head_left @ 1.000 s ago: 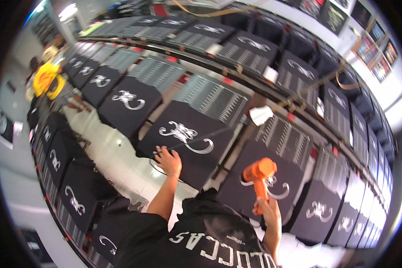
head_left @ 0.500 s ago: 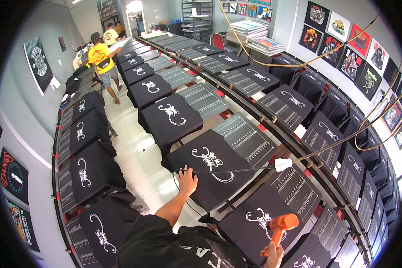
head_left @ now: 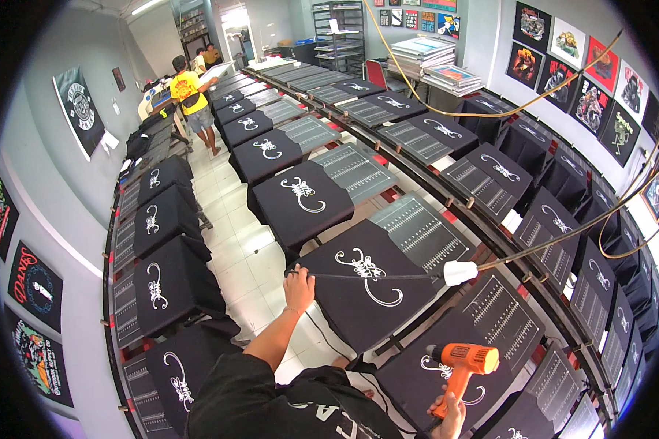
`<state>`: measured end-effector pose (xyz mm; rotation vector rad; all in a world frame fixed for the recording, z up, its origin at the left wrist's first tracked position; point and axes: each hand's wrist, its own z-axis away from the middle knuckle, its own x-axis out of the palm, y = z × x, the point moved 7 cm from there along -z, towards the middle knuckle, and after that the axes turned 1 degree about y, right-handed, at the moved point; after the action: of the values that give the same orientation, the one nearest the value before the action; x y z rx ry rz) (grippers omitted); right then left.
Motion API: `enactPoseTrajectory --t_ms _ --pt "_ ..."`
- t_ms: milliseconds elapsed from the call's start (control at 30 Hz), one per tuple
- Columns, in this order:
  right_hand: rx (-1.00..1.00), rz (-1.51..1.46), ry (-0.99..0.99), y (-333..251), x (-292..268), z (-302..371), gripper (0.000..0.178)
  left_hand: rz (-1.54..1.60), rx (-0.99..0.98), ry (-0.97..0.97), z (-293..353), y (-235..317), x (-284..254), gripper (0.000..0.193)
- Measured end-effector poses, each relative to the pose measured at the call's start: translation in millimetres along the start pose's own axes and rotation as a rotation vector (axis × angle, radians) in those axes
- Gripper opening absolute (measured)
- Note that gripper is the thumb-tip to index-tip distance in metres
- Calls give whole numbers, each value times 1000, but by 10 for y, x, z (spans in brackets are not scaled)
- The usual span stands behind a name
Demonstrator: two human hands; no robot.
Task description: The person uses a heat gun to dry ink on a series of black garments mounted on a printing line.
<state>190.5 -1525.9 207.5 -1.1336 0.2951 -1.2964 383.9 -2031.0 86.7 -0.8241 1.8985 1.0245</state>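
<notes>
Clamping right fingers (head_left: 438,407) round orange heat gun (head_left: 471,358), left fingers (head_left: 300,272) round black cable (head_left: 410,277); white lettering (head_left: 324,411) on shirt (head_left: 256,395).

Looks like a fabric-printing workshop: long rows of grey rectangular flat boards (head_left: 355,170) carry black cloth pieces with white scrolling prints (head_left: 285,212); orange pistol-shaped heat gun (head_left: 470,358), stacked pale rectangular panels (head_left: 421,53), tall black metal shelf rack (head_left: 338,33), colourful square wall prints (head_left: 602,62)
</notes>
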Motion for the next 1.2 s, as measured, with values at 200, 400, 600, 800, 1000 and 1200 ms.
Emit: enactPoseTrajectory --t_ms 200,400,600,800,1000,1200 --pt "24 45 -35 230 818 -283 41 -124 -137 121 -1156 -522 -254 46" --pt "1 110 -48 484 1828 -941 46 -104 -132 317 -2919 -1124 -400 32" --pt "-10 67 132 536 2663 -1492 43 10 -185 116 -4037 -1622 60 31" --pt "-110 154 259 368 2924 -1741 39 24 -165 28 -4094 -1989 648 36" --pt "-76 300 377 361 2631 -1630 33 -22 -265 -114 -3887 -2166 1081 35" --pt "-56 296 459 534 2596 -1598 31 -125 -185 -51 -3851 -2492 1388 37"
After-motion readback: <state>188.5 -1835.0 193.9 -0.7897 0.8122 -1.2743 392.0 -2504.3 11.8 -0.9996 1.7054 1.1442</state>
